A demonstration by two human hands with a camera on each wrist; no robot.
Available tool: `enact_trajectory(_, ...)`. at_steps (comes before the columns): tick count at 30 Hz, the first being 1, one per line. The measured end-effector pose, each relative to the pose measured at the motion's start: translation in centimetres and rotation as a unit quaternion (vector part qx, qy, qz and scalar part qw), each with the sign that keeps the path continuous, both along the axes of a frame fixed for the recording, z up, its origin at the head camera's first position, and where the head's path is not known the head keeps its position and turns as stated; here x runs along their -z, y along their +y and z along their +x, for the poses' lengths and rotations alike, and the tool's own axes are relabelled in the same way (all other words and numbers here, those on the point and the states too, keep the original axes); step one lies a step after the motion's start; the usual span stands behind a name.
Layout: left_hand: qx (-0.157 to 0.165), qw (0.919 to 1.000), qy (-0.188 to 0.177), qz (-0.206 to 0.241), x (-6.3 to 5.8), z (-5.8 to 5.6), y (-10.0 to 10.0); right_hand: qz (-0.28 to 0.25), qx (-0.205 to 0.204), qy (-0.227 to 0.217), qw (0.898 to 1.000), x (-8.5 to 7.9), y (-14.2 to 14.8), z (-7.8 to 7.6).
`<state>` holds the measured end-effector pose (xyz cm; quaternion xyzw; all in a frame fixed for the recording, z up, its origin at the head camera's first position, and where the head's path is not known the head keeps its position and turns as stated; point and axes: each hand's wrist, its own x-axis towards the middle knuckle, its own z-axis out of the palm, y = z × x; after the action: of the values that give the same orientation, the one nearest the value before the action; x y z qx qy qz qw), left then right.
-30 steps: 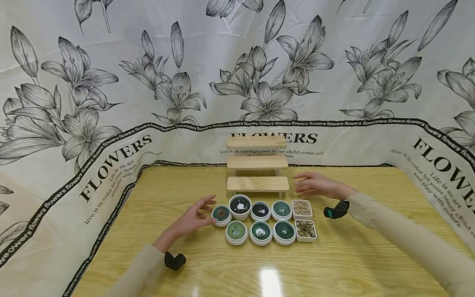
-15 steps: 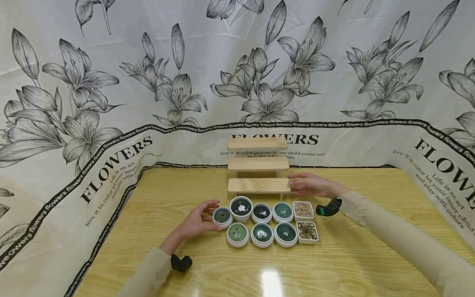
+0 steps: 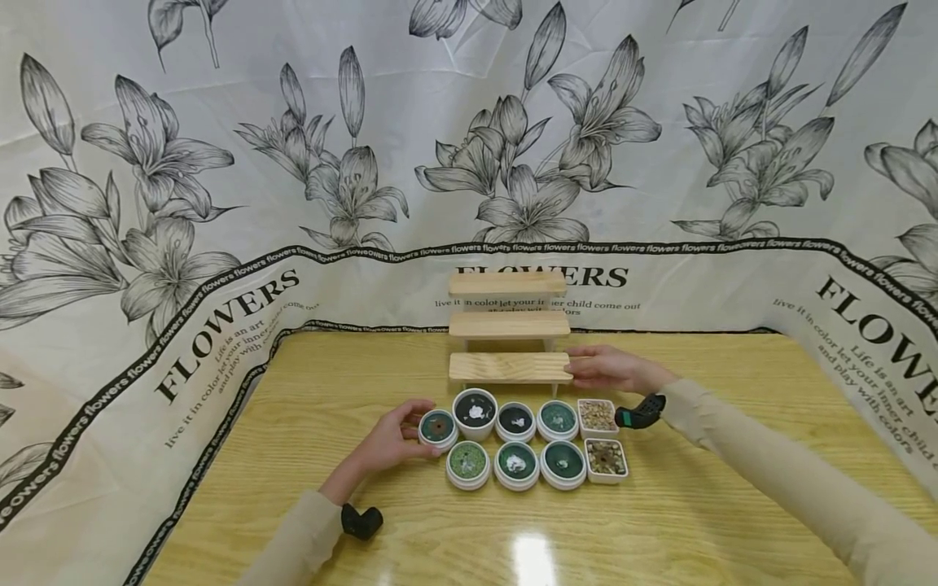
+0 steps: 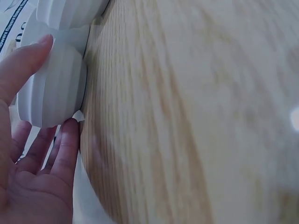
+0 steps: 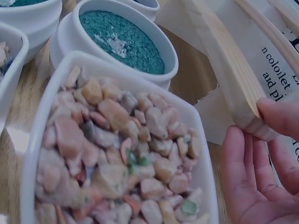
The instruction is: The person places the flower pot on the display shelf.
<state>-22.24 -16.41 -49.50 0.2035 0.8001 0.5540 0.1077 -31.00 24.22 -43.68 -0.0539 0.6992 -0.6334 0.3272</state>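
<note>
My left hand (image 3: pixel 392 437) is at the leftmost round white pot (image 3: pixel 438 426), which has a dark green filling and a brown centre. In the left wrist view, thumb and fingers lie on opposite sides of that ribbed pot (image 4: pixel 53 88). At the lowest wooden step of a three-tier display stand (image 3: pixel 509 367), my right hand (image 3: pixel 608 369) holds the right end. Up close in the right wrist view, the thumb lies on one face of the wooden board (image 5: pixel 233 70), the fingers on the other.
Several more round white pots with green or dark fillings stand in two rows, including a tall one (image 3: pixel 475 409). Two square dishes of pebbles (image 3: pixel 598 415) are at their right end. A flower-printed cloth (image 3: pixel 366 285) hangs behind the wooden table (image 3: pixel 330 382).
My left hand has moved right and closed in around the leftmost pot. My right hand has moved left onto the lowest step's end. Pots and stand look unmoved.
</note>
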Motion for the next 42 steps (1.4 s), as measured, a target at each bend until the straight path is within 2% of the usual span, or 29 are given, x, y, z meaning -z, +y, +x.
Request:
enact_trajectory(7, 0.000, 0.9999, -0.004, 0.009, 0.0, 0.4, 0.2, 0.020, 0.023, -0.005, 1.000, 0.3, -0.7, 0.0)
enact_trajectory(20, -0.014, 0.9998, -0.002, 0.013, 0.0, 0.7, 0.6, 0.026, 0.008, 0.016, 0.999, 0.7, -0.3, -0.1)
enact_trajectory(32, -0.027, 0.9995, -0.003, 0.012, 0.0, 1.0, 0.7, 0.052, 0.016, 0.033, 0.998, 0.9, -0.5, -0.1)
enact_trajectory(42, -0.038, 0.9991, -0.010, 0.017, 0.2, 0.7, 0.4, 0.054, 0.017, 0.047, 0.997, 1.0, -0.7, 0.0)
